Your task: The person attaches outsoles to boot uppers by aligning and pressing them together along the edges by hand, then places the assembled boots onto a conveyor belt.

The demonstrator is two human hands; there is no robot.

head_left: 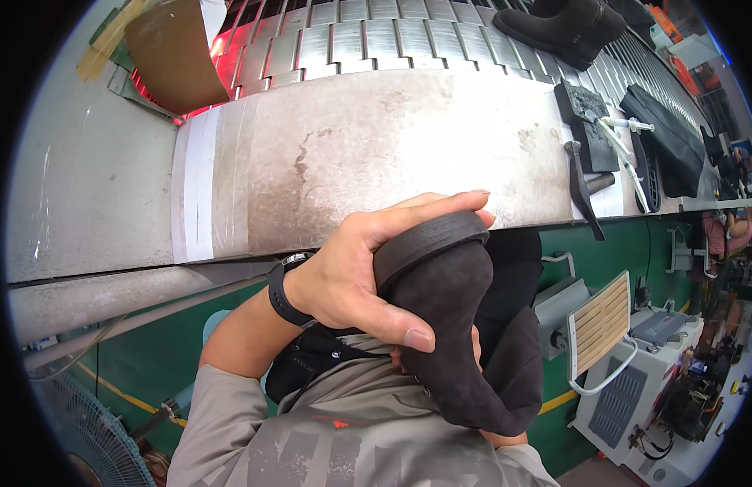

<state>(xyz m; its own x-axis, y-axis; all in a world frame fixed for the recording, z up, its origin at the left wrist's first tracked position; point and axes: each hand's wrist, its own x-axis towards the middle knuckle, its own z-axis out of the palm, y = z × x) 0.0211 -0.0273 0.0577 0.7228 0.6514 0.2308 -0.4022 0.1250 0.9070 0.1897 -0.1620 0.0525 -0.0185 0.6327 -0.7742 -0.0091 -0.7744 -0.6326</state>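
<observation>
A dark brown suede boot (441,300) is held up in front of my chest, at the near edge of the worktop. Its thick dark sole (429,243) faces up and away from me, and its upper hangs down toward the lower right. My left hand (356,260), with a black watch on the wrist, grips the sole end, fingers across the sole and thumb against the suede. Behind the boot, my right hand (477,345) is mostly hidden; a few fingers show at both sides of the upper, closed around it.
A slatted metal conveyor (376,40) runs beyond the pale worktop (392,146), carrying another dark shoe (563,32). At right lie a hammer (583,191), a black block (587,122), a syringe (628,124) and black material (668,138). A slatted chair (601,329) and fan (92,430) stand below.
</observation>
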